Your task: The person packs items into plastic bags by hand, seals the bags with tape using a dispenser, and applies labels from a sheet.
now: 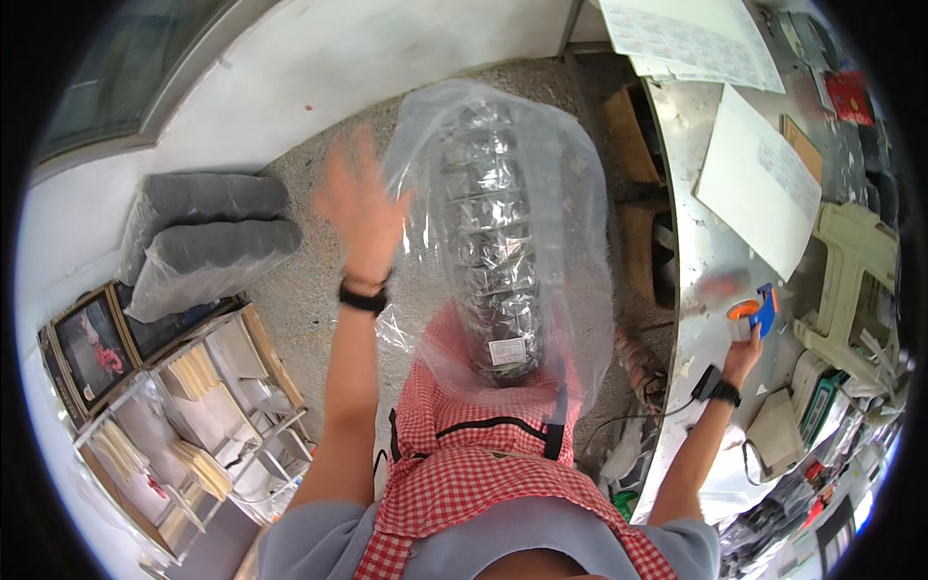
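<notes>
My left hand point(362, 192), blurred, is raised with its fingers apart beside a large clear plastic bag point(573, 181); whether it touches the film I cannot tell. Inside the bag stands a long column of dark items in shiny clear wrap point(489, 217), with a small printed label point(507, 351) near its lower end. The bag's near end lies against my red checked apron point(478, 493). Over the metal table at the right, my right hand point(743, 355) grips a blue tape dispenser point(763, 312) with an orange core.
Two filled plastic bags point(217, 246) lie by the wall at the left, near a shelf unit point(196, 428) with paper stacks. White sheets point(761, 181) and a pale plastic stool point(841, 275) are on the metal table point(696, 261). Boxes point(645, 246) stand beneath its edge.
</notes>
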{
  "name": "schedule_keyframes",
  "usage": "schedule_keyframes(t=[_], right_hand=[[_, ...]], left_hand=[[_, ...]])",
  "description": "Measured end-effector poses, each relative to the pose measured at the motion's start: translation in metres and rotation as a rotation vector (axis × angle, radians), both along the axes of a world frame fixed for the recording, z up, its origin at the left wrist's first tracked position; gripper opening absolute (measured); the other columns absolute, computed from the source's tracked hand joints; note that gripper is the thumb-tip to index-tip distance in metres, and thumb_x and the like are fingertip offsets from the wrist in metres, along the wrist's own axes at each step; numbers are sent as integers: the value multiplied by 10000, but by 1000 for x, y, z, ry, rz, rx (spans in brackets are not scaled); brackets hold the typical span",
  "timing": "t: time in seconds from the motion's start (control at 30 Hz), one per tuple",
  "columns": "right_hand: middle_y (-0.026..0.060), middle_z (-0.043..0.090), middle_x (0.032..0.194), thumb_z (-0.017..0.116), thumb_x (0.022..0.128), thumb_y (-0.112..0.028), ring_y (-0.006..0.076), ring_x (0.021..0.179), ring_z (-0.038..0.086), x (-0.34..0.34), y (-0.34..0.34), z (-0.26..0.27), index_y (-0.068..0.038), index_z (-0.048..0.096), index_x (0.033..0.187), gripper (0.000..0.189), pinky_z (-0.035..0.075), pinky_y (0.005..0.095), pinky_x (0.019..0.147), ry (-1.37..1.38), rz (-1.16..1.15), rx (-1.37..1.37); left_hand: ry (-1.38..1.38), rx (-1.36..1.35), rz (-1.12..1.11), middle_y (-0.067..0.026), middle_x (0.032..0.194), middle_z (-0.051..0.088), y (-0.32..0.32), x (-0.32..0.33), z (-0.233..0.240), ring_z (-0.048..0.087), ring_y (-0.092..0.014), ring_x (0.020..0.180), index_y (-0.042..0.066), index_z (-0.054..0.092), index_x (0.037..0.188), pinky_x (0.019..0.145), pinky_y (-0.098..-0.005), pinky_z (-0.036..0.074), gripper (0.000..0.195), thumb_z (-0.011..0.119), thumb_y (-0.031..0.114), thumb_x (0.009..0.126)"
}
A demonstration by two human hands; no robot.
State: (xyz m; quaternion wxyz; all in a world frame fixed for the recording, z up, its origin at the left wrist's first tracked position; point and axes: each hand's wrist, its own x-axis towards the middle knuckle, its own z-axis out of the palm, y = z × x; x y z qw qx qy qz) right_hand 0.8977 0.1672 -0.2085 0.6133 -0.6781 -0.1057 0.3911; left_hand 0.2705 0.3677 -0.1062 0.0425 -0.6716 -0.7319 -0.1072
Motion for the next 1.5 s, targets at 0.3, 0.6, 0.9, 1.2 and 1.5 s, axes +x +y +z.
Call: schedule_keyframes(t=[0.3,0.6,0.9,1.2,1.5], right_hand=[[7,378,576,432,929,-384,152,561,378,-229,161,154,-53,514,788,369,405,337,789,216,372,358],[45,595,882,641,863,-268,99,789,573,-487,260,34,12,491,1122,411,475,241,684,184,857,311],[97,594,991,706,777,-329,231,979,520,-461,197,-57,-65,606,1049,392,435,343,851,-295,1239,158],[105,571,1063,689,814,-295,197,1050,517,-469,202,-38,-7,566,1117,436,430,317,870,-266,1240,18],[58,619,891,609,885,-274,107,764,574,-489,189,22,57,548,1087,393,461,245,697,87,834,-180]], left_hand=[[-42,-269,-653,-23,594,595,97,62,-1,597,-178,549,125,605,936,722,-412,460,155,641,178,795],[-499,-457,-794,-67,847,552,-49,54,-140,513,-196,872,98,563,883,929,-359,325,211,561,306,844],[-1448,-637,-153,-1,842,620,65,-44,-81,553,-48,773,38,610,906,708,-201,445,235,612,271,871],[-1304,-1093,-153,-18,846,665,186,-30,-152,593,-94,779,51,681,925,724,-231,460,190,655,219,840],[-638,-768,-457,-118,1012,654,241,-26,-279,600,-233,959,73,666,1018,858,-343,455,329,668,329,811]])
